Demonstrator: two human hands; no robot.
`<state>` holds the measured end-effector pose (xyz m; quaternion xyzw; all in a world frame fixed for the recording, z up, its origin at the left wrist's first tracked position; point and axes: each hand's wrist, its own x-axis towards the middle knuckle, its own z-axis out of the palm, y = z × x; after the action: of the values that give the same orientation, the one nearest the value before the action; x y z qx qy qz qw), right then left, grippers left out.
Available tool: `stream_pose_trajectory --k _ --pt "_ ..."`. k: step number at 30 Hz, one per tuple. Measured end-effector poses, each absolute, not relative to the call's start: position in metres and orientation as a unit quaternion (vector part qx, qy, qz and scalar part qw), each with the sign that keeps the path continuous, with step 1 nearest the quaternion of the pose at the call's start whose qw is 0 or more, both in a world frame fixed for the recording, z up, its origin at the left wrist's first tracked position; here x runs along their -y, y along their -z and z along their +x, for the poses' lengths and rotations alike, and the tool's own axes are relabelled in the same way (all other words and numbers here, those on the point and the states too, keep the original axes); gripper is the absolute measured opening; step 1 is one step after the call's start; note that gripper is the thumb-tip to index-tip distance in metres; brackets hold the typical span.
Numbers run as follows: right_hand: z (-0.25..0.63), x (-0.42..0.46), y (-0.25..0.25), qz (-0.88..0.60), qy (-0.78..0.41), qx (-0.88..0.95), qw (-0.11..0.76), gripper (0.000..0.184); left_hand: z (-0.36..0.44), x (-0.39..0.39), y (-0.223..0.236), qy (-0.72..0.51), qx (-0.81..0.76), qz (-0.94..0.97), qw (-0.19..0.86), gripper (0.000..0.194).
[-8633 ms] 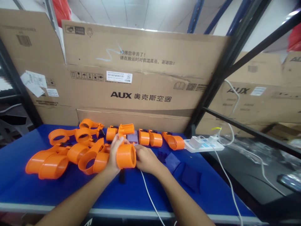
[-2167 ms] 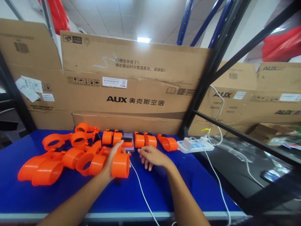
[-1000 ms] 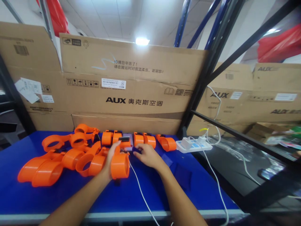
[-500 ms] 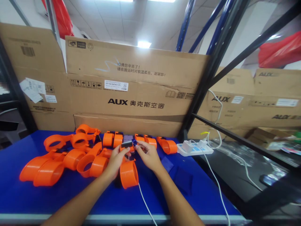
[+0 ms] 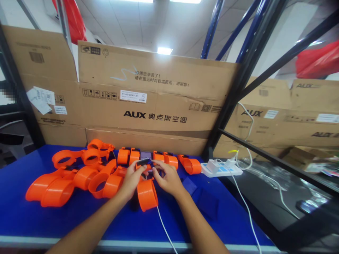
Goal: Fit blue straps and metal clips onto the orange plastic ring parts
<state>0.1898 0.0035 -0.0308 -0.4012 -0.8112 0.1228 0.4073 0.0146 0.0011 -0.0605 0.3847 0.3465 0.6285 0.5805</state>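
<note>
My left hand [image 5: 130,183] is closed round the upper part of an orange tape dispenser [image 5: 147,196], whose broad ring hangs down at an angle between my wrists. A dark strip [image 5: 143,162] shows on its top edge, just above the left thumb. At that strip's right end, my right hand [image 5: 168,179] pinches a small dark blue piece [image 5: 151,163]. The piece touches or nearly touches the dispenser; the fingers partly cover it. Right behind the hands lies a phone [image 5: 146,155] with its screen lit.
Several orange dispensers [image 5: 58,190] lie on the blue table [image 5: 87,222] at left, with more in a row [image 5: 171,161] along the cardboard [image 5: 156,88]. Dark blue flat pieces [image 5: 208,204] lie at right. A white power strip [image 5: 221,168] and cables [image 5: 166,229] are nearby.
The right hand first worked beside the dispenser, drew away, then came back with the small blue piece. The left hand has tilted the dispenser, and its ring has swung to the right.
</note>
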Motion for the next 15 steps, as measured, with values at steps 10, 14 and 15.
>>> stream_pose_trajectory --k 10,14,15 --pt "0.193 -0.0079 0.0344 -0.385 -0.031 0.848 0.362 0.045 0.012 -0.0001 0.0599 -0.63 -0.353 0.434 0.539 0.044" --pt "0.192 -0.0079 0.0349 -0.402 0.022 0.854 0.329 0.048 0.0128 0.0007 0.0579 -0.639 -0.346 0.419 0.545 0.046" --pt "0.1915 -0.0078 0.0352 -0.404 0.031 0.855 0.325 0.048 0.0131 0.001 0.0574 -0.64 -0.345 0.421 0.542 0.046"
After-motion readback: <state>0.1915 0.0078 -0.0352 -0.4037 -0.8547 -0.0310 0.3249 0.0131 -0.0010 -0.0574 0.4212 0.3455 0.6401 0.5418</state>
